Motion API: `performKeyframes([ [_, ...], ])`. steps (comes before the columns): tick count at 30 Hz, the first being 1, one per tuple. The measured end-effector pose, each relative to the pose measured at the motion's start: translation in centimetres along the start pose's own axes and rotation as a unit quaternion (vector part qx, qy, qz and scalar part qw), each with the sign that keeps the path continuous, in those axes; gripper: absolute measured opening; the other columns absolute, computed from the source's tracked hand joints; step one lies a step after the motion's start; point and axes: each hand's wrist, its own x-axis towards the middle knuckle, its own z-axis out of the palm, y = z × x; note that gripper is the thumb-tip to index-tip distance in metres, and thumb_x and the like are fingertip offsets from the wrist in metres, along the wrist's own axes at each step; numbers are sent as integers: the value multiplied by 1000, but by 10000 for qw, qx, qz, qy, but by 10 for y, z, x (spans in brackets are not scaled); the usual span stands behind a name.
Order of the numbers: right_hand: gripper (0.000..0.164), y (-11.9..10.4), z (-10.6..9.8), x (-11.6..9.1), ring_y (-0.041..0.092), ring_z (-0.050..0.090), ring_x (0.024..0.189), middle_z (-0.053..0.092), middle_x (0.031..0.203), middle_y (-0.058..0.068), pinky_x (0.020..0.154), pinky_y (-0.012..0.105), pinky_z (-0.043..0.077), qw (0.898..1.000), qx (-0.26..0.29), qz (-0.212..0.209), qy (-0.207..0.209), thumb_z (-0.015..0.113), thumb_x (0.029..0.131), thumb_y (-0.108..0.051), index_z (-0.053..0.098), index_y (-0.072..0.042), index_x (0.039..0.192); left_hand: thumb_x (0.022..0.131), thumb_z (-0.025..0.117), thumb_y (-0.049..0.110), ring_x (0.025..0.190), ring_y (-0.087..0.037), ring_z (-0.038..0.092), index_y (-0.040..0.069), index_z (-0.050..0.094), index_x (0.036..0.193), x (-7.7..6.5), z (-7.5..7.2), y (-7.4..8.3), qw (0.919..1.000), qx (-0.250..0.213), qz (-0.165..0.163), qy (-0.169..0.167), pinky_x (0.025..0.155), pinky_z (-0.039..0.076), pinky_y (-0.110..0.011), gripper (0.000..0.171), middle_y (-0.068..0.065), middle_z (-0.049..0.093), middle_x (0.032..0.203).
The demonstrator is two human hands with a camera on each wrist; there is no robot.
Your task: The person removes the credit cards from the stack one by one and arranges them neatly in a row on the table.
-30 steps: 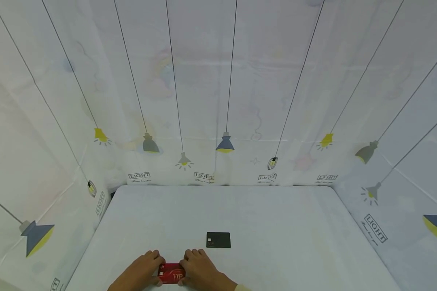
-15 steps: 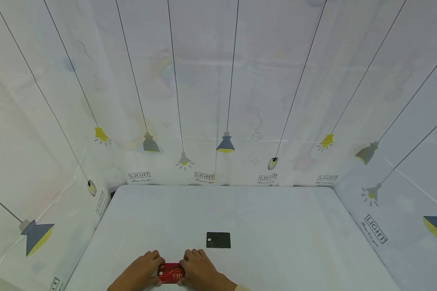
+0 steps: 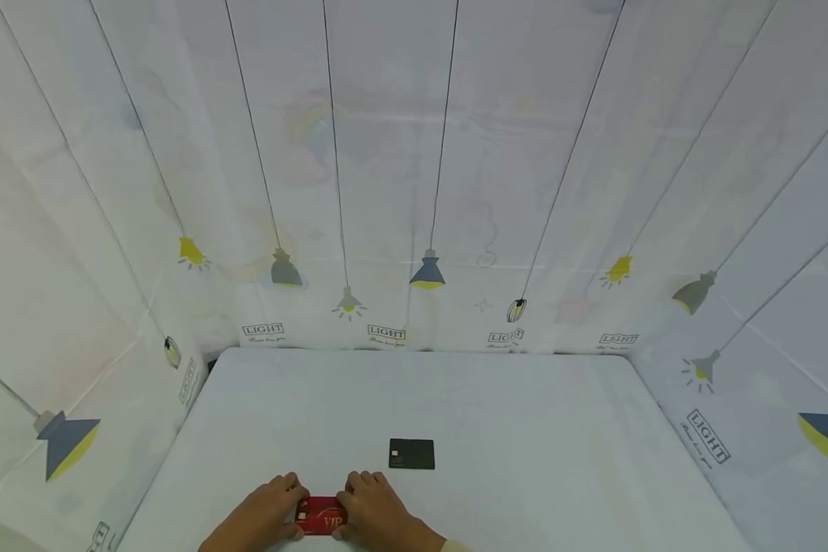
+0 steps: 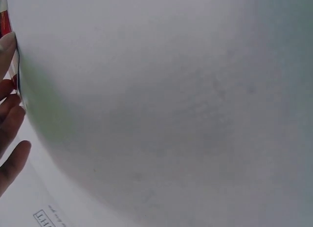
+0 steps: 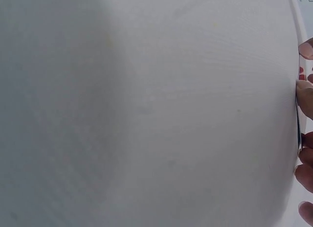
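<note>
Low in the head view lies a red card (image 3: 321,516) with "VIP" lettering and a chip mark. My left hand (image 3: 265,510) pinches its left end between thumb and fingers, while my right hand (image 3: 376,510) pinches the right end. In the left wrist view the red card (image 4: 5,24) shows as a thin strip at the left border, with fingertips (image 4: 12,119) along it. Thumb and fingers (image 5: 305,99) meet the card's thin edge at the right border of the right wrist view. Beyond the right hand, a black card (image 3: 411,454) marked "VIP" lies flat.
Both cards are over a white-covered table (image 3: 524,414) with rounded back corners. A pale cloth backdrop (image 3: 414,153) printed with hanging lamps surrounds the table at the back and on both sides.
Both hands keep the same grip on the red card. The whole head view has shifted and tilted slightly; the black card stays in its place on the table.
</note>
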Motion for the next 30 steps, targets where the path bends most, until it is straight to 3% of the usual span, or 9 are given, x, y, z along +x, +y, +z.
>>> performKeyframes([
  [5, 48, 1, 3, 0, 4, 49, 84, 60, 99, -10, 84, 25, 47, 9998, 103, 140, -52, 70, 85, -60, 74, -23, 116, 78, 84, 39, 89, -10, 60, 11, 68, 113, 0, 0, 0, 9998, 66, 156, 42, 79, 57, -35, 48, 0, 64, 104],
  [12, 47, 0, 3, -1, 5, 50, 86, 61, 100, -10, 85, 25, 47, 9999, 120, 85, -9, 69, 86, -59, 73, -23, 116, 77, 85, 39, 86, -10, 59, 10, 69, 111, -2, -1, 1, 10000, 51, 22, 18, 79, 58, -37, 48, 0, 63, 102],
  [30, 48, -1, 4, -2, 5, 49, 85, 59, 100, -10, 83, 24, 47, 10000, 18, 95, 16, 68, 87, -59, 73, -22, 117, 78, 85, 38, 86, -10, 59, 10, 68, 113, -5, -1, 2, 9999, 53, 48, 78, 80, 59, -37, 48, -1, 63, 103],
])
